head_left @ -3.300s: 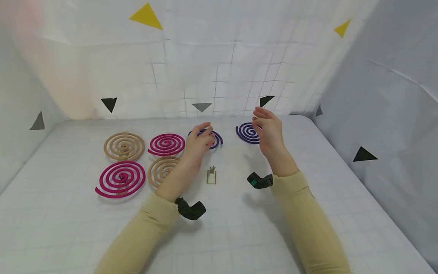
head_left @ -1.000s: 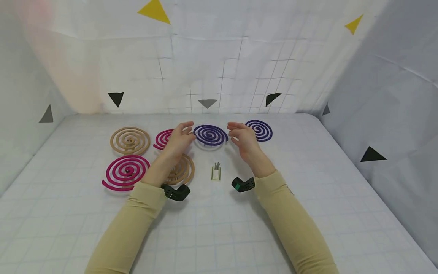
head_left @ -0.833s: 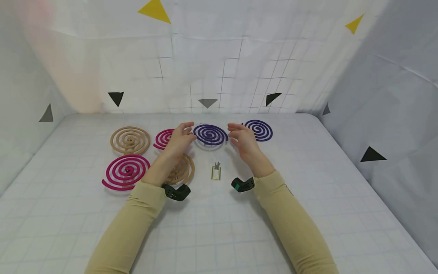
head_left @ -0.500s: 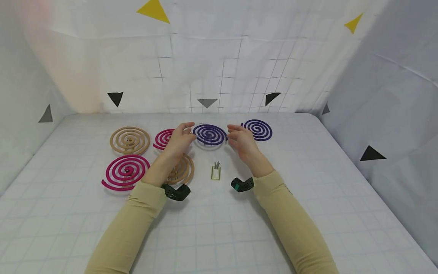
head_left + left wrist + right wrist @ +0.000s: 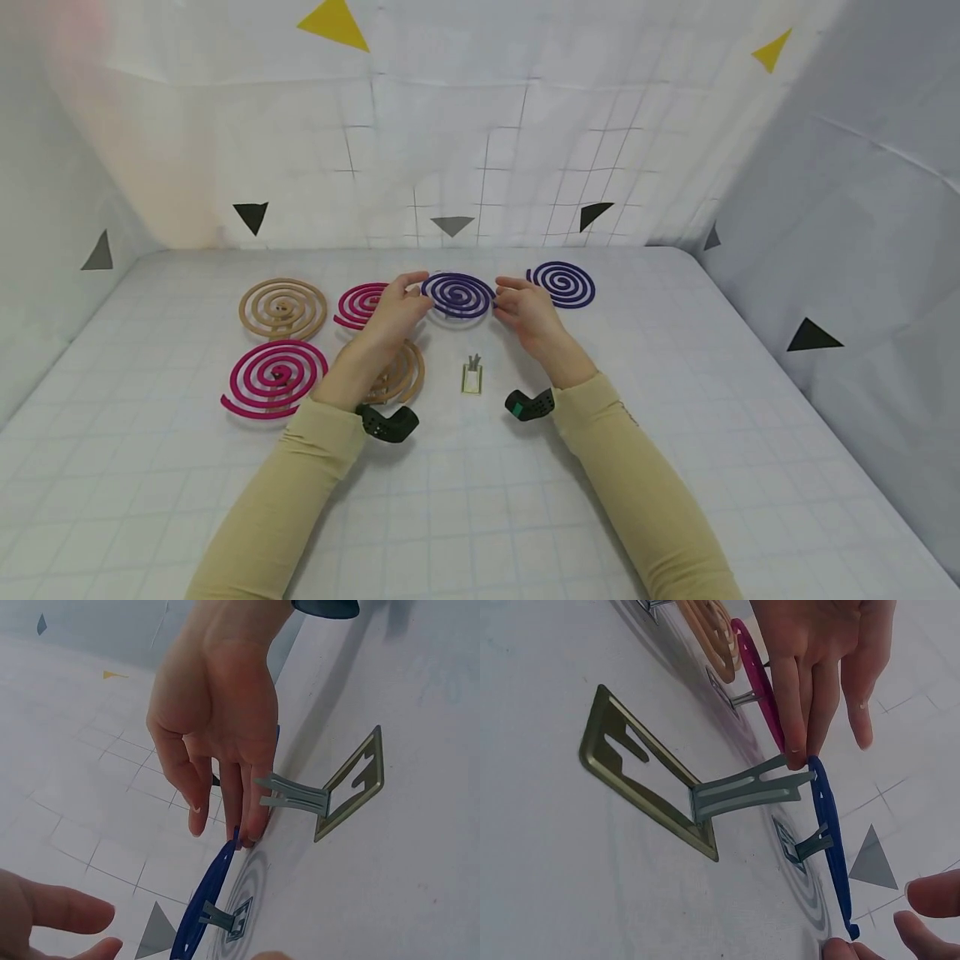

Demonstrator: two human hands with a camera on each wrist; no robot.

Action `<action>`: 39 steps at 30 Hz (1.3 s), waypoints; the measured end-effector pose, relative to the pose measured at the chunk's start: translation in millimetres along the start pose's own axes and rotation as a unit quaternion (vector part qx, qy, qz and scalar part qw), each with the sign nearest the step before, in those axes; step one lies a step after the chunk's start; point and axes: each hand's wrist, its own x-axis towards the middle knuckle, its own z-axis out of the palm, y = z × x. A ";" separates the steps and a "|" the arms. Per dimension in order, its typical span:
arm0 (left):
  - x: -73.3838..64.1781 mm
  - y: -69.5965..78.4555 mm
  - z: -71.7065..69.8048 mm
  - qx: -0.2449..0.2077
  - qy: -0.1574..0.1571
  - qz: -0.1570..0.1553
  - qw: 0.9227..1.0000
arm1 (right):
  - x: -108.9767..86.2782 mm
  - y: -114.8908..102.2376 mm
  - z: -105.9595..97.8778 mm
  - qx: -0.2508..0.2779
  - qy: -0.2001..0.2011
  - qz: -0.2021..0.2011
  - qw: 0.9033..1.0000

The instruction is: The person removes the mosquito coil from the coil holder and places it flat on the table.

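A dark blue mosquito coil is perched on a small metal stand, raised off the table. My left hand is at its left edge and my right hand at its right edge, both with loosely bent fingers. In the left wrist view the right fingertips meet or nearly meet the coil's rim; whether they press it I cannot tell. Left fingertips also come close to the rim in the right wrist view. Nearer to me an uncovered metal stand lies with its prongs raised.
Another blue coil lies flat behind the right hand. To the left are pink coils and tan coils on stands; the left hand and forearm partly cover two of them. White sheets with triangle marks wall the white table.
Since the oldest frame, my right hand has moved left from beside the far blue coil, and my left hand has drawn left, uncovering the middle one. Lately the right hand has edged nearer its rim.
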 end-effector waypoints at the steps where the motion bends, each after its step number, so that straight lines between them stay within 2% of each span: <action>1: -0.1 0.2 0.6 0.003 0.000 -0.002 1.000 | 0.2 0.3 -0.7 0.001 -0.001 0.002 1.000; 5: 0.6 0.2 2.6 0.005 0.004 -0.004 1.000 | 0.2 0.7 -2.0 0.003 -0.004 0.009 1.000; 11: 1.2 0.8 4.5 -0.017 0.015 0.003 1.000 | -2.0 -0.9 -1.6 0.014 -0.010 0.012 1.000; 18: 1.7 2.6 4.2 -0.067 0.024 0.019 0.997 | -5.0 -5.0 0.2 0.005 -0.013 -0.002 1.000; 33: 0.5 3.3 5.2 -0.102 0.038 0.023 0.994 | -6.3 -6.9 1.4 0.038 0.011 0.005 0.999; 39: 0.8 4.1 5.5 -0.119 0.040 0.014 0.992 | -6.7 -7.9 2.6 0.055 0.017 0.014 0.998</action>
